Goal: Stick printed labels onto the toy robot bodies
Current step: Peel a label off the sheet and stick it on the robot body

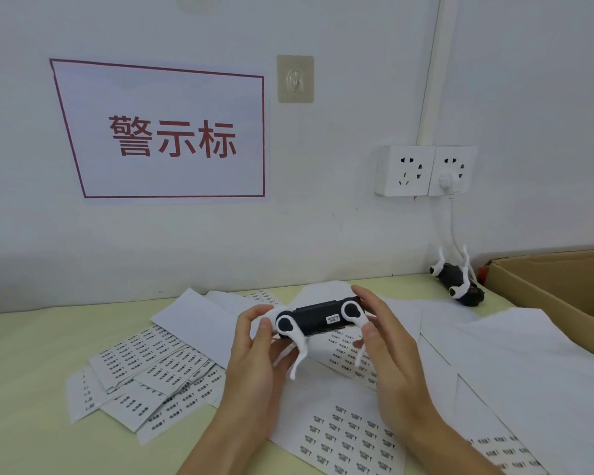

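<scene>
I hold a black toy robot body [314, 319] with white legs in both hands above the table. A small white printed label [333, 318] sits on its dark side, near the right leg joint. My left hand [254, 358] grips the body's left end, thumb by the left white joint. My right hand [384, 341] grips the right end, thumb on the right white leg. Sheets of printed labels [347, 440] lie under and around my hands. A second black toy robot [456, 279] lies on its back at the rear right, legs up.
A heap of label sheets [141, 375] lies left of my hands, and blank backing paper [528, 358] spreads to the right. An open cardboard box [556, 286] stands at the right edge. Wall sockets [426, 171] with a plugged cable hang on the wall behind.
</scene>
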`<action>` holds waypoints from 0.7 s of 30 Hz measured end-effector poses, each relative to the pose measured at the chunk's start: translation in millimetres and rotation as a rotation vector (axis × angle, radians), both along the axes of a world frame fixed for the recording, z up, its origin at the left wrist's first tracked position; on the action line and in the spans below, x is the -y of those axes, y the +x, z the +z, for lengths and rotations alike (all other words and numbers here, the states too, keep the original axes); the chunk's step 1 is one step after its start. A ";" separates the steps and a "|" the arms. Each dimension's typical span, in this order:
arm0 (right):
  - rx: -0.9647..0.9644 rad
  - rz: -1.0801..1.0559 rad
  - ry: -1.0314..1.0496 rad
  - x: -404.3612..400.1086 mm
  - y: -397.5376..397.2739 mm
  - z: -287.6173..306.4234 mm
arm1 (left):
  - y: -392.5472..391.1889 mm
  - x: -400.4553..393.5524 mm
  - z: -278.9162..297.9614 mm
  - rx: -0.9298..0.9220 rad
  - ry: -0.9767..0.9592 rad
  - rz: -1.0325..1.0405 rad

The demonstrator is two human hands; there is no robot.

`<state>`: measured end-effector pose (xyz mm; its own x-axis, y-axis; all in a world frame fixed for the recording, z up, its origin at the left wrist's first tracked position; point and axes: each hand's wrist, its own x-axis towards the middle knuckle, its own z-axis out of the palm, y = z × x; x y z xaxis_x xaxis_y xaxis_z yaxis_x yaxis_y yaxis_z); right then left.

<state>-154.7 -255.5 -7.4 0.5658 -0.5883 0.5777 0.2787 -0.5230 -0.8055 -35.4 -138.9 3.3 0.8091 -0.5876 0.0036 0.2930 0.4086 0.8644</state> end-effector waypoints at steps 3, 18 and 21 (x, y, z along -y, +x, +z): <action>-0.008 -0.035 -0.177 -4.0 0.6 -1.7 | 0.6 0.6 -0.3 0.010 0.054 0.028; 0.024 -0.069 -0.139 -5.5 0.8 0.9 | 0.6 0.3 2.2 -0.014 0.017 -0.016; 0.031 -0.092 -0.124 -5.3 1.7 1.4 | -3.3 -0.1 2.8 0.051 0.026 -0.051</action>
